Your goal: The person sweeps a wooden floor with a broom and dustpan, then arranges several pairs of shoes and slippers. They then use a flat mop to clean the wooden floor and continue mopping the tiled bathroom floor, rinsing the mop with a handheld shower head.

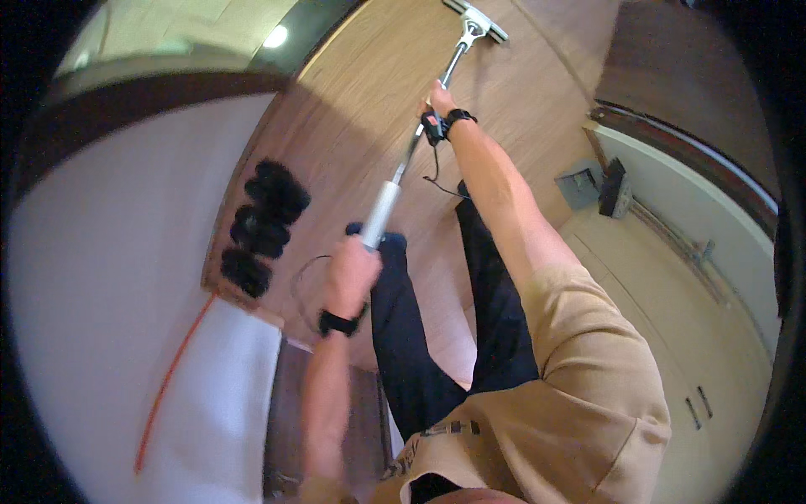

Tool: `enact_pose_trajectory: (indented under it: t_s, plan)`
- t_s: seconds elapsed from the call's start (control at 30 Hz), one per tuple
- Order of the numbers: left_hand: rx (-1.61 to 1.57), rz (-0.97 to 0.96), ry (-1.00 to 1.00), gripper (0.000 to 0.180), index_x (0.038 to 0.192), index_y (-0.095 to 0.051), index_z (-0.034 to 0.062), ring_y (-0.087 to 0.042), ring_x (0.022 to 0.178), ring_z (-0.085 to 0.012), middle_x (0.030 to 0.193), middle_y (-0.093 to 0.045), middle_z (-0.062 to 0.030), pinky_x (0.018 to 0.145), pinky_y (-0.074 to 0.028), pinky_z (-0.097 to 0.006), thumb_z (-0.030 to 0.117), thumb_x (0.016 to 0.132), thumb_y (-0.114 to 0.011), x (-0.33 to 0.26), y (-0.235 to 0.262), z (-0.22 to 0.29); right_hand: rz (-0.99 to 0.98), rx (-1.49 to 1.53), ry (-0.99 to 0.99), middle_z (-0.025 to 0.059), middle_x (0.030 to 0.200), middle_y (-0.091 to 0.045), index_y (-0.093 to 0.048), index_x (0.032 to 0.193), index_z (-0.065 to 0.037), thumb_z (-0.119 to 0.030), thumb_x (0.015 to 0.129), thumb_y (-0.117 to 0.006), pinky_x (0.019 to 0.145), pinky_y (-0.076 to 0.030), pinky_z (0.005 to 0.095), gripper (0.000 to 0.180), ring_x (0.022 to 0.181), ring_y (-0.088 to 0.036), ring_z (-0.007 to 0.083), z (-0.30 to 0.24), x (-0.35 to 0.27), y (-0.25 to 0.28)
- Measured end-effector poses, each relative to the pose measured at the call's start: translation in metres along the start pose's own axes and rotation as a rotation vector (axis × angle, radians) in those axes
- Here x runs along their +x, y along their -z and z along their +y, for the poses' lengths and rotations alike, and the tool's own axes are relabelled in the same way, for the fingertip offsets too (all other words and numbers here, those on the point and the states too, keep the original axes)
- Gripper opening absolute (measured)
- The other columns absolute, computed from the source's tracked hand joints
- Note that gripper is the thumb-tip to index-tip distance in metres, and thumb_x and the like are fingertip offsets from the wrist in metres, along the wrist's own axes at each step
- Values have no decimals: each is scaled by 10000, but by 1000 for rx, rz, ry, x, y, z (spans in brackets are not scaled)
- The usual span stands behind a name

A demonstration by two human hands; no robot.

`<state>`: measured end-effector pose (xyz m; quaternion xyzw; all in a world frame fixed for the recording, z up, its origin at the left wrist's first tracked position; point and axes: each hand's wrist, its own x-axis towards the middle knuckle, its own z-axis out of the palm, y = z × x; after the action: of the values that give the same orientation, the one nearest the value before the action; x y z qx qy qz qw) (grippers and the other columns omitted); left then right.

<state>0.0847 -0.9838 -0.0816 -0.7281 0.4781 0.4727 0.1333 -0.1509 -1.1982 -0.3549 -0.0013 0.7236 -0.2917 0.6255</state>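
Note:
A long silver mop pole (411, 151) runs from my chest out to a flat mop head (476, 18) lying on the wooden floor (361, 101) far ahead. My left hand (350, 273) grips the thick upper end of the pole, a black band on its wrist. My right hand (437, 101) is stretched out and closed around the pole further down, also wearing a black wristband, with a thin black cord hanging below it. My legs in dark trousers (403, 336) stand under the pole.
Three black fuzzy round objects (260, 227) lie in a row at the left on the floor edge beside a white wall (109, 277). An orange cable (168, 378) runs along the wall. A grey dustpan and dark brush (600, 186) lean by white cabinets (697, 277) at the right.

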Motion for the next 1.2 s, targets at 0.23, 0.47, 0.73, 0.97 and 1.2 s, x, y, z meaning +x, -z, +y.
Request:
enact_pose_trajectory:
  t_s: [0.23,0.47,0.73,0.97,1.2]
  plan:
    - [-25,-60,255,243,898,-664,-23,-668,904,-476,873,-683,-285,718,-538,-518,218,885,-695,-122,-74,-7,-52,-151,-22,94,586,-580,-568,738,-69,-668,1013,-351,478,-482,421,693,493,-598,249,126,-57,54]
    - [342,-200,384,249,809,-682,-58,-689,732,-442,724,-655,-285,672,-543,-478,189,792,-706,-269,-14,-9,100,-46,-403,157,645,-627,-616,934,13,-500,1040,-456,489,-519,436,547,527,-656,295,156,-258,70]
    - [215,-138,290,235,832,-676,-60,-687,798,-462,782,-668,-302,675,-529,-513,174,826,-688,-95,-77,148,105,175,-105,87,501,-512,-498,708,-54,-532,1044,-446,352,-438,406,587,388,-575,252,-4,-57,154]
    - [-4,-39,155,263,879,-655,-73,-695,775,-449,751,-653,-293,677,-523,-472,188,868,-687,-13,-122,255,187,-61,126,184,616,-642,-647,764,37,-505,1024,-484,512,-531,461,622,584,-703,322,-124,69,199]
    - [367,-149,201,242,923,-690,-39,-706,784,-431,782,-686,-272,723,-545,-482,182,825,-708,-158,-23,181,-207,477,-221,105,630,-605,-520,956,-63,-501,1028,-524,426,-533,404,443,488,-627,235,1,-111,159]
